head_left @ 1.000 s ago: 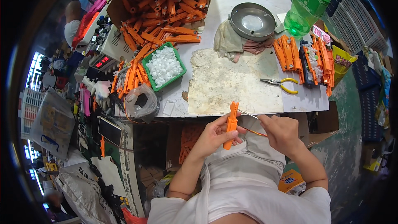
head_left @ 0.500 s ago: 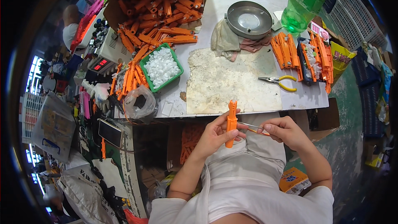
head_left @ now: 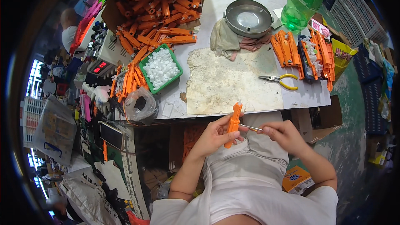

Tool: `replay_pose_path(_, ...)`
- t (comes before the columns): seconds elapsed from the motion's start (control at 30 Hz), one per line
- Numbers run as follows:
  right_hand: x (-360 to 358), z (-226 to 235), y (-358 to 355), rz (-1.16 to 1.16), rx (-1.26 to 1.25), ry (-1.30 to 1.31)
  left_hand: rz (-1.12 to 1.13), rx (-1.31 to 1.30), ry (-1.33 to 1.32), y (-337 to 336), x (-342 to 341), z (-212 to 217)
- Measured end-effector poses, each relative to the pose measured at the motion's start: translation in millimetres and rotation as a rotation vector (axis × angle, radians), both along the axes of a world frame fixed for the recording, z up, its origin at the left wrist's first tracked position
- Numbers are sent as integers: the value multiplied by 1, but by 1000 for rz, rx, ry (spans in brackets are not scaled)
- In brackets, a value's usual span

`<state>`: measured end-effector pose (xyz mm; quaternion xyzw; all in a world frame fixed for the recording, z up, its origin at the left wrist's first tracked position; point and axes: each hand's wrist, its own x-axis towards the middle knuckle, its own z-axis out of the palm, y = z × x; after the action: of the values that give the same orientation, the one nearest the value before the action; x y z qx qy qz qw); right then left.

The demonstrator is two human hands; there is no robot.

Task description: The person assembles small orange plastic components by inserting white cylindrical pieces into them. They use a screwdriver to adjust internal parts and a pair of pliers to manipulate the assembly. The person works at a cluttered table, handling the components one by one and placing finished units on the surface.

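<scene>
Below the cluttered tabletop [head_left: 300, 96], the left hand [head_left: 214, 133] grips an orange part [head_left: 233, 125]; the right hand [head_left: 283, 135] pinches a thin tool [head_left: 251, 128] against it.

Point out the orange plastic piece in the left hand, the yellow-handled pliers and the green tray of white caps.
orange plastic piece [head_left: 233, 126], head view, middle of its body.
yellow-handled pliers [head_left: 280, 81], head view, the pivot.
green tray of white caps [head_left: 146, 58], head view, left rim.

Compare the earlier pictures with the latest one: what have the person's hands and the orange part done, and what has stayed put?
Little has changed. The left hand still grips the orange part upright over the lap, and the right hand still holds the thin metal tool against its side, now drawn slightly lower. Nothing was picked up or let go. The pliers, green tray and metal bowl stayed in place.
</scene>
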<state>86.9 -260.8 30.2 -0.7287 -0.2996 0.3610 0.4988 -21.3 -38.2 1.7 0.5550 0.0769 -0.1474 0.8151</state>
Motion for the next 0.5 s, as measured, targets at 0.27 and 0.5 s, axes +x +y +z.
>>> replay_pose_path(0.27,-14,13,0,-57,20,-234,186,-226,-60,-9,4,-12)
replay_pose_path(0.5,-10,6,3,53,-72,8,159,-273,-91,-13,7,-14)
